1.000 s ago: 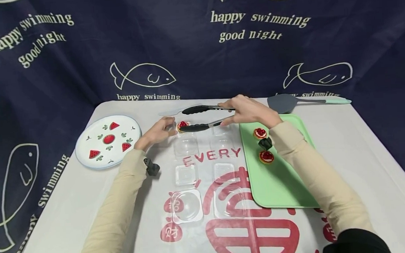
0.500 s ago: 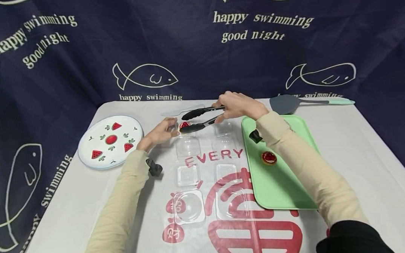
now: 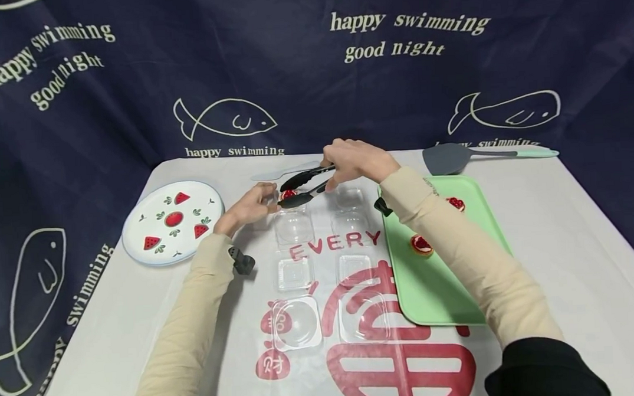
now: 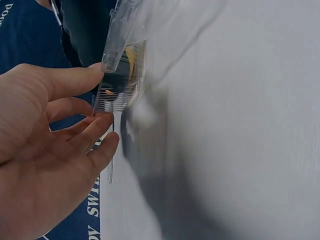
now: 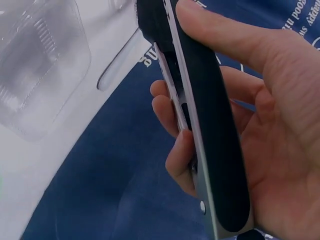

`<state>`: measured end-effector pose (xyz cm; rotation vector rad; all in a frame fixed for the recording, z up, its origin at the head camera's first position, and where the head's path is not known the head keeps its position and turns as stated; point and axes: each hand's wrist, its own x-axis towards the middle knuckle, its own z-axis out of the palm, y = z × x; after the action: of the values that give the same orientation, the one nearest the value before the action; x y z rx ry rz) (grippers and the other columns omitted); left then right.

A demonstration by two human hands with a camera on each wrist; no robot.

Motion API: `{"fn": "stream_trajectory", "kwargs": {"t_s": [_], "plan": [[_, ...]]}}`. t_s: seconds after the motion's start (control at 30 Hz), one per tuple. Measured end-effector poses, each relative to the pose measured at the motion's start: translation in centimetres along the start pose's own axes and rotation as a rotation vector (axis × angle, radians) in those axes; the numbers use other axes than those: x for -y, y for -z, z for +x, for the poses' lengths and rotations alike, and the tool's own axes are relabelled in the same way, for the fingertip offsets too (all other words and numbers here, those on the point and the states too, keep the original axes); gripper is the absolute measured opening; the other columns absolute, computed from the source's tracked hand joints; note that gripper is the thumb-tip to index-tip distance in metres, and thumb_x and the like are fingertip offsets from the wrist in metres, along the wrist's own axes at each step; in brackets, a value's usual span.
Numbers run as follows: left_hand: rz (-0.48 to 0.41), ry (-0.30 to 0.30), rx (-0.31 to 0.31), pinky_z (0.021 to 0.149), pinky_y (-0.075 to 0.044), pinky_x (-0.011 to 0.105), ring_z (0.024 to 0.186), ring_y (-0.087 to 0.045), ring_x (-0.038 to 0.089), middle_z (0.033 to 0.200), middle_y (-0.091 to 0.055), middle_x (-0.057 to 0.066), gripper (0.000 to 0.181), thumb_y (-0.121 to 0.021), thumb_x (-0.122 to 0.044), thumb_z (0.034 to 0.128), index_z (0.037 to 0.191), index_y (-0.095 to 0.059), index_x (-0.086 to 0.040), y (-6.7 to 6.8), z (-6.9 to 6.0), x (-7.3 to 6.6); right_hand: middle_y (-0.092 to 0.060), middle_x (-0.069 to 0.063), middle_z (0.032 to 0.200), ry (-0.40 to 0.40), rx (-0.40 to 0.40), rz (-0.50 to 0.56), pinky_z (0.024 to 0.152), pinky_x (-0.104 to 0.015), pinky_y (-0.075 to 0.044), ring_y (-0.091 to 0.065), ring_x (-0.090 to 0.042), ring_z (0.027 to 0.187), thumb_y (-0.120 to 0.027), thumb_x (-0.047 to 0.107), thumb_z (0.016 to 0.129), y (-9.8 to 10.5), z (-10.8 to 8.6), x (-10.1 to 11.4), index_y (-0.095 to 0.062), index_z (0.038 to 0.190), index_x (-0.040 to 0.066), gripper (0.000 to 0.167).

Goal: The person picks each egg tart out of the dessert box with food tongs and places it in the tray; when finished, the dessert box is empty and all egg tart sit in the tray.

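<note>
My left hand (image 3: 248, 207) holds the edge of the far-left clear plastic box; in the left wrist view, thumb and fingertips pinch the ribbed wall of the box (image 4: 120, 97), with its clear lid (image 4: 116, 42) raised. A small tart (image 3: 288, 194) with a red topping is at this box, partly hidden by the tongs. My right hand (image 3: 355, 159) grips black-and-steel tongs (image 3: 297, 199), whose dark tips lie around the tart. The right wrist view shows fingers and thumb wrapped around the tongs' handle (image 5: 215, 135). Whether the tips touch the tart, I cannot tell.
Several clear boxes, including a front-left one (image 3: 296, 323), stand in two columns. A green tray (image 3: 443, 293) at right bears two tarts, one at its middle (image 3: 421, 245). A watermelon-patterned plate (image 3: 160, 252) lies left. A grey spatula (image 3: 447, 158) and a clear knife-like utensil (image 3: 276, 174) lie behind.
My right hand and the tongs have shifted left over the far-left box. A tart on the tray that my right arm covered half a second ago shows again. The left hand stays at the box.
</note>
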<state>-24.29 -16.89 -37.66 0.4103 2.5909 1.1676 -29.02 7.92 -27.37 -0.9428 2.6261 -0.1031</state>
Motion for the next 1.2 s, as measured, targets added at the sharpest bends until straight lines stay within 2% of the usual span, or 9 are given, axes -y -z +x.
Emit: {"fn": "stream_trajectory", "kwargs": {"t_s": [0.2, 0.37, 0.5, 0.6, 0.73, 0.8, 1.03, 1.13, 1.2], "plan": [[0.005, -0.021, -0.002, 0.118, -0.023, 0.051, 0.138, -0.030, 0.047, 0.147, -0.032, 0.035, 0.055, -0.060, 0.001, 0.0899, 0.137, -0.038, 0.019, -0.3, 0.3, -0.1, -0.058, -0.012, 0.131, 0.012, -0.054, -0.040, 0.098, -0.048, -0.045, -0.057, -0.031, 0.110, -0.077, 0.035, 0.083, -0.8, -0.4, -0.4, -0.062, 0.130, 0.008, 0.057], [0.000, -0.043, -0.005, 0.118, -0.023, 0.052, 0.137, -0.030, 0.048, 0.146, -0.034, 0.036, 0.042, -0.061, 0.001, 0.0887, 0.126, -0.051, 0.018, -0.8, 0.7, -0.3, -0.063, -0.008, 0.129, 0.023, -0.098, -0.026, 0.078, -0.040, -0.050, -0.060, -0.023, 0.087, -0.078, 0.037, 0.082, -1.3, -1.2, -1.3, -0.065, 0.129, 0.010, 0.056], [-0.004, -0.023, 0.010, 0.118, -0.022, 0.052, 0.138, -0.029, 0.048, 0.147, -0.032, 0.035, 0.049, -0.060, 0.000, 0.0894, 0.133, -0.045, 0.018, -1.1, 1.0, -0.4, -0.062, -0.005, 0.131, 0.029, -0.124, 0.054, 0.053, -0.030, -0.037, -0.035, -0.011, 0.054, -0.078, 0.038, 0.081, -1.3, -2.5, -2.5, -0.064, 0.129, 0.011, 0.057], [0.004, -0.004, 0.018, 0.118, -0.023, 0.051, 0.139, -0.029, 0.047, 0.148, -0.031, 0.035, 0.057, -0.060, 0.000, 0.0898, 0.138, -0.036, 0.019, -1.1, 1.2, -0.5, -0.062, -0.005, 0.131, 0.042, -0.160, 0.117, 0.047, -0.028, -0.027, -0.018, -0.009, 0.051, -0.079, 0.038, 0.081, -1.0, -4.0, -3.5, -0.065, 0.128, 0.011, 0.056], [0.033, -0.001, 0.017, 0.118, -0.024, 0.050, 0.139, -0.028, 0.047, 0.148, -0.031, 0.035, 0.059, -0.060, -0.001, 0.0898, 0.139, -0.034, 0.019, -0.9, 1.3, -0.6, -0.065, -0.009, 0.125, 0.075, -0.221, 0.169, 0.044, -0.025, -0.024, -0.014, -0.007, 0.048, -0.080, 0.034, 0.080, -1.0, -6.5, -5.0, -0.067, 0.125, 0.009, 0.053], [0.041, -0.006, 0.018, 0.118, -0.024, 0.050, 0.139, -0.028, 0.047, 0.148, -0.031, 0.035, 0.060, -0.060, -0.001, 0.0897, 0.139, -0.034, 0.020, -0.9, 1.3, -0.6, -0.072, -0.014, 0.108, 0.084, -0.244, 0.181, 0.044, -0.024, -0.022, -0.013, -0.006, 0.048, -0.080, 0.032, 0.080, -1.1, -7.8, -5.7, -0.067, 0.124, 0.008, 0.052], [0.041, -0.019, 0.015, 0.117, -0.023, 0.052, 0.139, -0.027, 0.048, 0.147, -0.030, 0.037, 0.056, -0.059, -0.001, 0.0895, 0.137, -0.038, 0.019, -0.3, 0.7, -0.6, -0.074, -0.012, 0.098, 0.088, -0.309, 0.186, 0.041, -0.023, -0.021, -0.011, -0.003, 0.047, -0.081, 0.031, 0.079, -2.2, -12.2, -8.0, -0.068, 0.123, 0.009, 0.051], [0.035, 0.001, 0.010, 0.118, -0.022, 0.052, 0.140, -0.026, 0.047, 0.149, -0.030, 0.035, 0.055, -0.059, -0.001, 0.0901, 0.138, -0.039, 0.018, -0.1, 0.4, -0.6, -0.066, -0.003, 0.065, 0.083, -0.327, 0.186, 0.041, -0.023, -0.025, -0.017, -0.001, 0.044, -0.081, 0.030, 0.079, -2.6, -14.1, -8.9, -0.069, 0.123, 0.009, 0.050], [0.028, 0.009, 0.008, 0.118, -0.021, 0.052, 0.141, -0.025, 0.047, 0.150, -0.029, 0.034, 0.055, -0.060, -0.001, 0.0904, 0.139, -0.039, 0.016, 0.1, 0.2, -0.5, -0.061, 0.002, 0.059, 0.071, -0.338, 0.192, 0.044, -0.023, -0.029, -0.025, 0.000, 0.044, -0.081, 0.029, 0.080, -2.9, -15.5, -9.4, -0.069, 0.123, 0.008, 0.050]]}}
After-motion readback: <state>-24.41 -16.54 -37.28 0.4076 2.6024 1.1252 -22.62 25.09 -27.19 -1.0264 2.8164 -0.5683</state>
